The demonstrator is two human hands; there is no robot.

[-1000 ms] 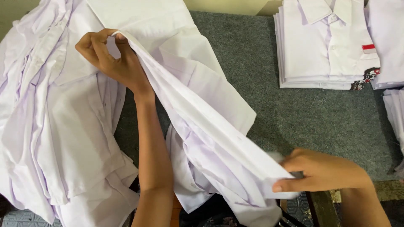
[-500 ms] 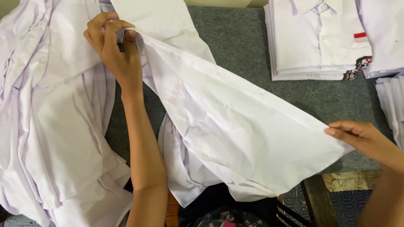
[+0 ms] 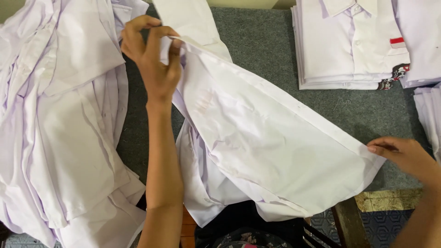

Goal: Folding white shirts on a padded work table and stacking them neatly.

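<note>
A grey felt-covered bench [image 3: 257, 50] is lying under everything. Across its middle you are stretching a white shirt [image 3: 271, 151] taut, its edge running from far left to near right. Your left hand [image 3: 154, 59] is pinching its far corner; your right hand [image 3: 404, 154] is gripping the near-right corner. A loose heap of shirts [image 3: 59, 128] is sprawling left; a folded stack [image 3: 353, 41] is sitting far right.

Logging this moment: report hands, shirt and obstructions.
Left hand pinches the shirt at its top corner. Right hand grips the bottom corner; edge stretched between them over the table. Nothing between the hands; folded stack lies clear.
</note>
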